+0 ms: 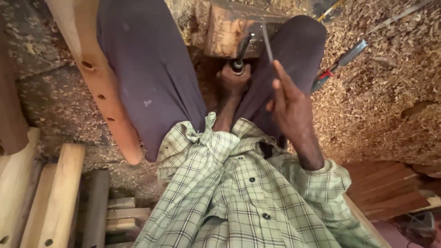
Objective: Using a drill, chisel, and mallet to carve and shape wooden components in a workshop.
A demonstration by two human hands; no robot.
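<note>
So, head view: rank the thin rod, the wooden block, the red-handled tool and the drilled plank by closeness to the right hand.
1. Thin rod: in the right hand, rising from its fingers.
2. Wooden block: ahead, between the knees.
3. Red-handled tool: out right on shavings; too close to call against the block.
4. Drilled plank: far left.

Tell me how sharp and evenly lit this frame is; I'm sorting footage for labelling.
Head view: warm, soft light, no glare; right hand and its thin metal rod slightly motion-blurred; left hand with the dark tool sits in shadow between the knees; edges bow from a wide lens; wood shavings fairly sharp.
</note>
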